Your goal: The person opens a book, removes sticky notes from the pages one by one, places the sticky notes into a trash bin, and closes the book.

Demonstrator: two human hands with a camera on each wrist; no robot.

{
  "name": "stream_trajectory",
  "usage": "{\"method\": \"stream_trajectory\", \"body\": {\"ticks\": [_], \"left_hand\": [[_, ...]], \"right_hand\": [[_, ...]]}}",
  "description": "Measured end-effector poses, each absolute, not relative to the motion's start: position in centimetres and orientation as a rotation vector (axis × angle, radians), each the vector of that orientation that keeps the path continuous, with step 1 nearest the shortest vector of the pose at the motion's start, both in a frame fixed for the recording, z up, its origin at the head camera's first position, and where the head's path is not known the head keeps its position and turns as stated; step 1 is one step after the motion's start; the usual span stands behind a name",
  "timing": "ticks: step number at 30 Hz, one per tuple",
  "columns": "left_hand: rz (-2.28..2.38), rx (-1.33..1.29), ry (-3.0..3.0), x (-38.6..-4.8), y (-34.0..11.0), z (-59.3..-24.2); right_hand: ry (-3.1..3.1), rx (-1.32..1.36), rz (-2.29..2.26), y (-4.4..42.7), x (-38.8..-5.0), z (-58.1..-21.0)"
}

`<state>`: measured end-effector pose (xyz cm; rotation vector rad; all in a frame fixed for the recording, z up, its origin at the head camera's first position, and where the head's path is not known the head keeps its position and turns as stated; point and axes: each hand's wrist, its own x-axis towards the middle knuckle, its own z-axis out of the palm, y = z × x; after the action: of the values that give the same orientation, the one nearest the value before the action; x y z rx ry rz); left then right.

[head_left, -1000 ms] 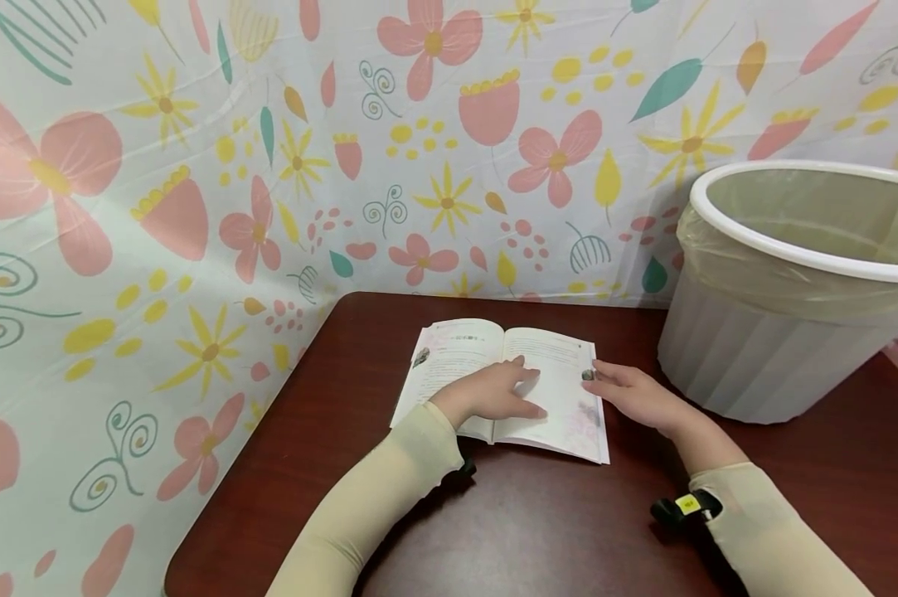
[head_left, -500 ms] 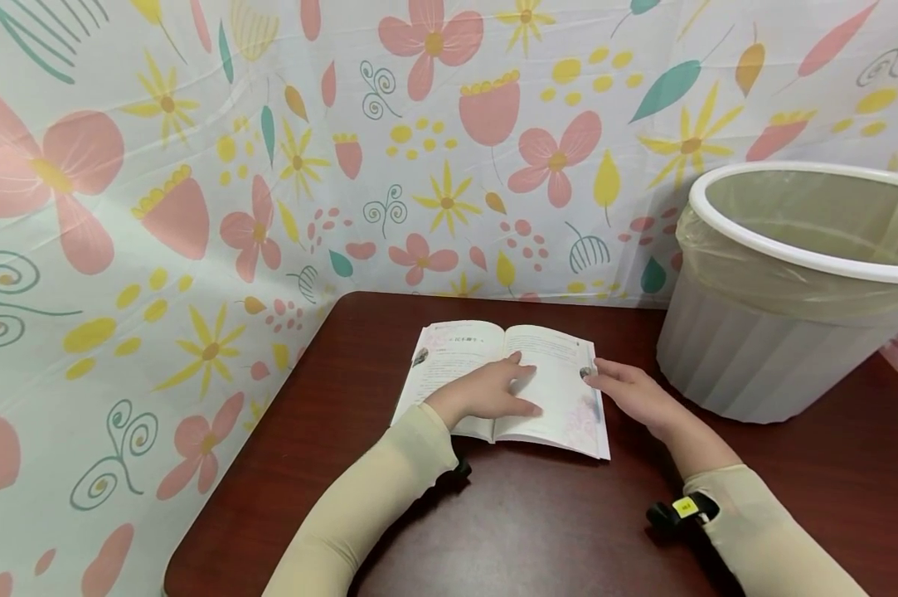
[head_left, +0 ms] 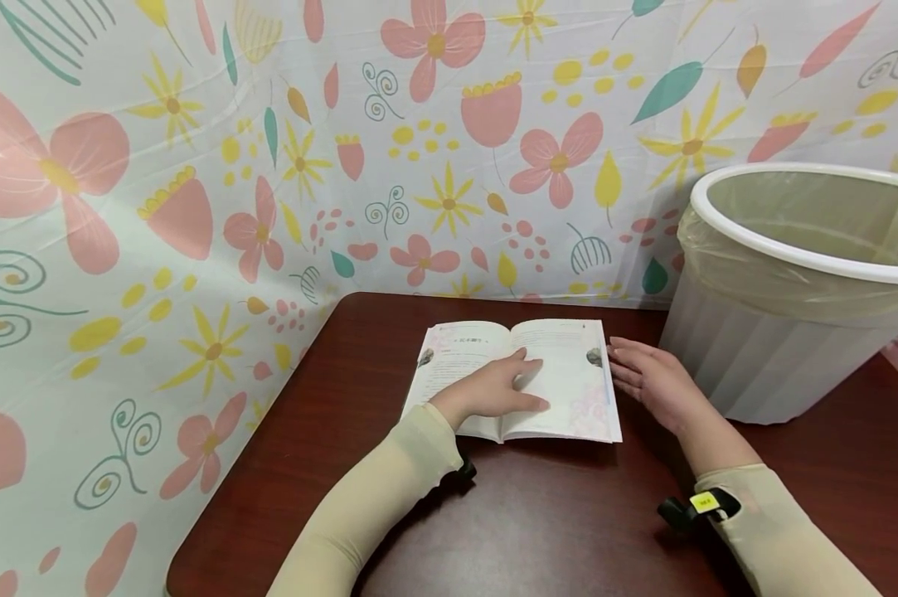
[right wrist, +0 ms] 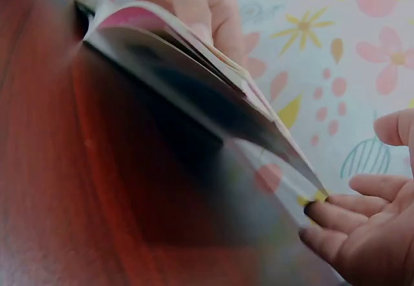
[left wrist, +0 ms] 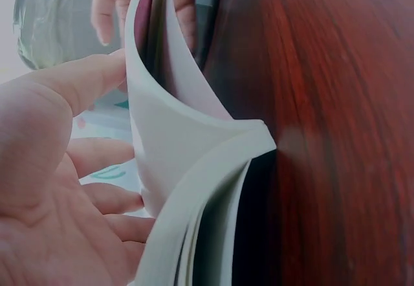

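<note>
An open book (head_left: 568,390) with printed pages lies on the dark red table. My left hand (head_left: 493,388) rests across its middle, fingers spread over the pages. In the left wrist view, the fingertips and thumb of that left hand (left wrist: 45,189) touch the curved page surface. Just off the book's right edge is my right hand (head_left: 661,385), its fingers extended. The right wrist view has the right-hand pages raised above the table, with the fingers of my right hand (right wrist: 369,228) at their outer corner; whether they touch it is hard to tell.
A grey bin (head_left: 762,356) with a white rim and a plastic liner stands right of the book, close behind my right hand. A flower-patterned sheet (head_left: 449,166) hangs along the back and left of the table (head_left: 538,514).
My right hand has moved slightly right, off the page edge, and its fingers have spread. The right page's outer edge has shifted up and right. The left hand stays nearly in place.
</note>
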<state>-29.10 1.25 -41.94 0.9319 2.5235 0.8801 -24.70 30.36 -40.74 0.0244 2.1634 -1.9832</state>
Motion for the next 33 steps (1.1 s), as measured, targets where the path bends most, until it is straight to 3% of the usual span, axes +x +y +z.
{"method": "stream_trajectory", "body": {"ticks": [7, 17, 33], "left_hand": [[1.015, 0.925, 2.47, -29.2, 1.7, -41.6], [1.424, 0.816, 2.29, -28.7, 1.0, -39.9], [1.959, 0.535, 1.875, -28.8, -2.9, -37.7]], "right_hand": [[2.002, -0.154, -2.218, 29.0, -23.9, -38.2], [2.076, -0.378, -2.162, 23.8, -24.3, -35.5], [2.231, -0.619, -1.93, 17.1, -25.1, -37.5]]}}
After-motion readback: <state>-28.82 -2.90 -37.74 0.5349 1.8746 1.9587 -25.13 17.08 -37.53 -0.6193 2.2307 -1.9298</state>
